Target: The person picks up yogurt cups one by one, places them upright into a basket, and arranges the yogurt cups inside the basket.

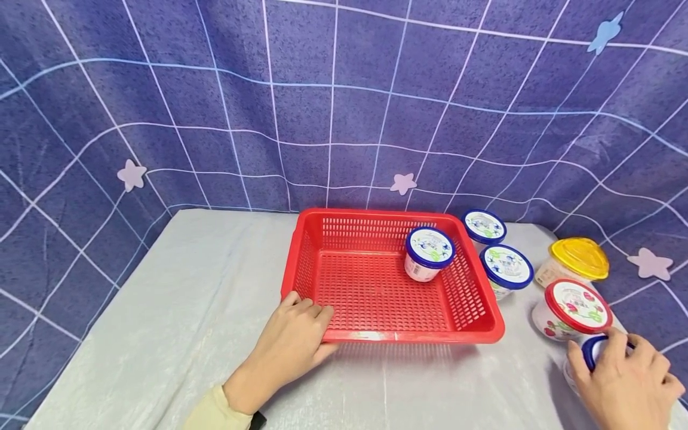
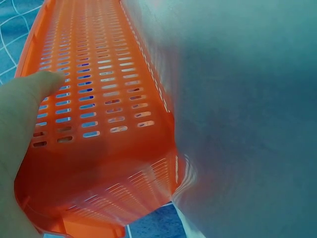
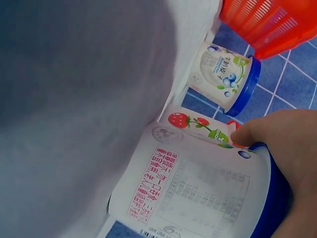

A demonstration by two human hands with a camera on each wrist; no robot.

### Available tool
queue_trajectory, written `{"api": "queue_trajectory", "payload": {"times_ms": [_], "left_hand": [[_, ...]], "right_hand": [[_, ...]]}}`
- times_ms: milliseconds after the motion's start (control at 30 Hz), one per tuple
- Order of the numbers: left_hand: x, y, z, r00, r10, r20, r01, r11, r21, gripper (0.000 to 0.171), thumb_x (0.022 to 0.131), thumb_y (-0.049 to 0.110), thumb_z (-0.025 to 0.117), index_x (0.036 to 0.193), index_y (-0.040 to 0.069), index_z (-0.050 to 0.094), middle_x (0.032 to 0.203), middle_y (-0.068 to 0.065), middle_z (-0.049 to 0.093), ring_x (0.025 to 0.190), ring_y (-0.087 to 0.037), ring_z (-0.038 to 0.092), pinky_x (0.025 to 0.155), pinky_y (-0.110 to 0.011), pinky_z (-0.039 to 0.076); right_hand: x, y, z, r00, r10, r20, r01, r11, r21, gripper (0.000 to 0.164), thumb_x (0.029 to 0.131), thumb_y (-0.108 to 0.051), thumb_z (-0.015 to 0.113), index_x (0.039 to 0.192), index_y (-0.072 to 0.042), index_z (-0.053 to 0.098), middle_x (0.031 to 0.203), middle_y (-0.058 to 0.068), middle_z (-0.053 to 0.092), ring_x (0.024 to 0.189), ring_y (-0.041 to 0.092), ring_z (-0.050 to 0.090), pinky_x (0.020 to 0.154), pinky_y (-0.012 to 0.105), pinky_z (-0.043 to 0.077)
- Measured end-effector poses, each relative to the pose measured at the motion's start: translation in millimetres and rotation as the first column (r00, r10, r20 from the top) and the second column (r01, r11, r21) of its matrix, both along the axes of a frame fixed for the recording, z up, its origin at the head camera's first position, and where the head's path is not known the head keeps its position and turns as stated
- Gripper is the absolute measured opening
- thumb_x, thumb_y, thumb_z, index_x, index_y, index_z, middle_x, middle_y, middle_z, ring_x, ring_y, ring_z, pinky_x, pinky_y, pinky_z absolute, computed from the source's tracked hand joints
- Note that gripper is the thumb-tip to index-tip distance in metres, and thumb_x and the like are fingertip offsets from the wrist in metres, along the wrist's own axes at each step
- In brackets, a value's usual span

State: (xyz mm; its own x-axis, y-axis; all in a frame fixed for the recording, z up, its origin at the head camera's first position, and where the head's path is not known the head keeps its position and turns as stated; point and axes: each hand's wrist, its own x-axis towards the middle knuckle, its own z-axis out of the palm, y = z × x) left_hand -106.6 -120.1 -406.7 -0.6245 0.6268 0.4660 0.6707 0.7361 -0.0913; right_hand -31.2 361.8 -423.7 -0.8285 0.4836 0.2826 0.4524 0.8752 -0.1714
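Note:
A red plastic basket (image 1: 398,336) with slotted walls stands mid-table. My left hand (image 1: 294,331) grips its rim at the near left corner, and the left wrist view shows the thumb (image 2: 47,83) against the slotted outer wall. Inside the basket, toward the right, sits a yogurt tub with a blue lid (image 1: 430,246). At the right side of the table my right hand (image 1: 626,379) grips another blue-lidded yogurt tub (image 3: 188,183) by its lid. Printed text covers that tub's side. Just behind it is a red-lidded tub (image 1: 577,307) with strawberry pictures.
Two more blue-lidded tubs, one nearer (image 1: 507,269) and one farther (image 1: 484,227), stand along the basket's right side. A container with a yellow lid (image 1: 580,260) stands at the table's right edge. A blue gridded curtain (image 1: 301,119) hangs behind the pale-covered table (image 1: 161,334).

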Motion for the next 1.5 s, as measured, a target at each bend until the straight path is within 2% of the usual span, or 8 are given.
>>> {"api": "queue_trajectory", "payload": {"times_ms": [267,367,533,700,833,1000,1133,1500], "left_hand": [[0.6,2.3,-0.8,1.0,-0.005,-0.002,0.005,1.0,0.005,0.047,0.071,0.053,0.078,0.086,0.011,0.066,0.068,0.002,0.065,0.06,-0.018,0.056,0.07,-0.034,0.033],[1.0,1.5,-0.9,1.0,0.001,-0.005,-0.001,1.0,0.005,0.047,0.071,0.053,0.079,0.085,0.011,0.065,0.068,0.002,0.065,0.06,-0.017,0.055,0.069,-0.034,0.033],[1.2,0.4,-0.3,1.0,0.006,-0.002,-0.006,1.0,-0.004,0.047,0.071,0.053,0.079,0.087,0.011,0.066,0.069,0.002,0.065,0.06,-0.018,0.056,0.069,-0.034,0.033],[1.1,0.4,-0.2,1.0,0.012,-0.001,-0.012,1.0,-0.014,0.048,0.072,0.054,0.078,0.089,0.01,0.068,0.069,0.001,0.065,0.061,-0.018,0.056,0.07,-0.035,0.033],[1.5,0.6,-1.0,1.0,0.011,-0.005,-0.011,1.0,-0.017,0.049,0.071,0.055,0.078,0.089,0.01,0.069,0.068,0.002,0.065,0.06,-0.018,0.056,0.07,-0.034,0.033],[1.8,0.1,-1.0,1.0,0.014,-0.008,-0.014,1.0,-0.01,0.049,0.072,0.054,0.078,0.09,0.01,0.069,0.07,0.001,0.066,0.062,-0.018,0.057,0.07,-0.035,0.034],[0.6,0.8,-2.0,1.0,0.01,-0.014,-0.011,1.0,-0.013,0.048,0.072,0.054,0.078,0.088,0.01,0.067,0.068,0.002,0.065,0.06,-0.018,0.055,0.071,-0.035,0.034],[0.4,1.4,-3.5,1.0,0.006,-0.03,-0.006,1.0,-0.01,0.049,0.073,0.053,0.077,0.091,0.008,0.07,0.067,0.001,0.063,0.06,-0.018,0.053,0.071,-0.036,0.035]], "right_hand": [[5.3,0.5,9.4,0.998,-0.06,0.023,0.06,0.998,-0.007,0.062,0.093,-0.037,0.056,0.131,0.007,0.036,0.129,0.044,0.03,0.123,0.064,0.028,0.094,0.074,0.025],[7.5,0.0,15.1,0.995,0.003,-0.096,-0.006,0.999,-0.035,0.057,0.09,-0.033,0.057,0.127,0.008,0.042,0.125,0.046,0.033,0.121,0.066,0.029,0.095,0.072,0.024],[10.7,-5.5,23.4,0.954,0.086,-0.286,-0.107,0.992,-0.06,0.054,0.088,-0.031,0.055,0.121,0.011,0.047,0.122,0.051,0.036,0.119,0.066,0.033,0.095,0.07,0.024],[12.2,-13.6,35.7,0.975,0.004,-0.222,-0.04,0.987,-0.157,0.062,0.099,-0.045,0.043,0.128,0.01,0.043,0.135,0.048,0.029,0.131,0.061,0.026,0.101,0.071,0.022],[13.5,-18.1,43.4,0.983,-0.024,-0.185,-0.016,0.977,-0.211,0.061,0.101,-0.043,0.039,0.13,0.011,0.041,0.138,0.047,0.026,0.136,0.058,0.021,0.105,0.07,0.019],[11.8,-25.2,50.8,0.951,0.018,-0.309,-0.083,0.976,-0.201,0.051,0.099,-0.032,0.041,0.124,0.012,0.046,0.133,0.047,0.032,0.133,0.056,0.026,0.104,0.069,0.02],[10.1,-31.6,53.8,0.91,0.072,-0.409,-0.154,0.973,-0.172,0.047,0.098,-0.029,0.043,0.122,0.011,0.051,0.129,0.046,0.037,0.128,0.057,0.031,0.101,0.068,0.023],[-1.5,-45.7,76.2,0.838,0.239,-0.491,-0.29,0.956,-0.031,0.04,0.094,-0.027,0.05,0.114,0.008,0.058,0.118,0.039,0.049,0.117,0.059,0.039,0.1,0.065,0.024]]}}
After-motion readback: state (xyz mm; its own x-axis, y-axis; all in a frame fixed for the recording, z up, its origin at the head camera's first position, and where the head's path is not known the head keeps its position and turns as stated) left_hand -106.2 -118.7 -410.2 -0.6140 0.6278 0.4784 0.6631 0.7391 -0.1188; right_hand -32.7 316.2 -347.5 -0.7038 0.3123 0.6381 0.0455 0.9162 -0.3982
